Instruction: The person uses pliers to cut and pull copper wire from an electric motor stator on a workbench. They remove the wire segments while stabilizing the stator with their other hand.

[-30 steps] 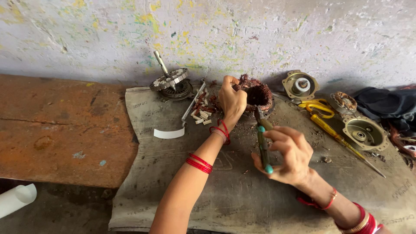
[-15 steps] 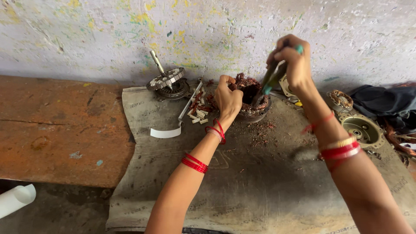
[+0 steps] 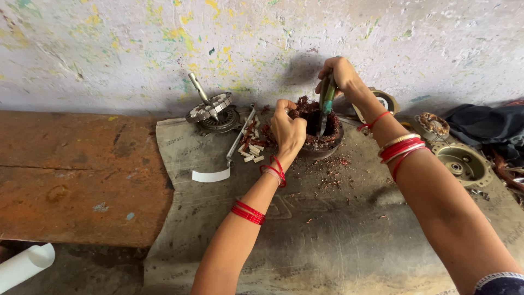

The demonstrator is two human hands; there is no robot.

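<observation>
Rough repair workshop, paint-flecked wall [image 3: 109, 49], sackcloth mat [image 3: 327, 235], motor rotor [image 3: 210, 109], metal housing [image 3: 464, 163]

Soft even daylight; faint shadows on wall; edges bowed.

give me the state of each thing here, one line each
left hand: gripping the rim of the stator
right hand: closed on the tool, raised over the stator
green-handled tool: upright, tip down inside the stator
stator: on the cloth, wire frayed, bits scattered beside it
rotor: lying apart, shaft tilted up
round metal cover: open side up
white strip: curled, flat on the cloth
cloth: spread out, dirty
</observation>
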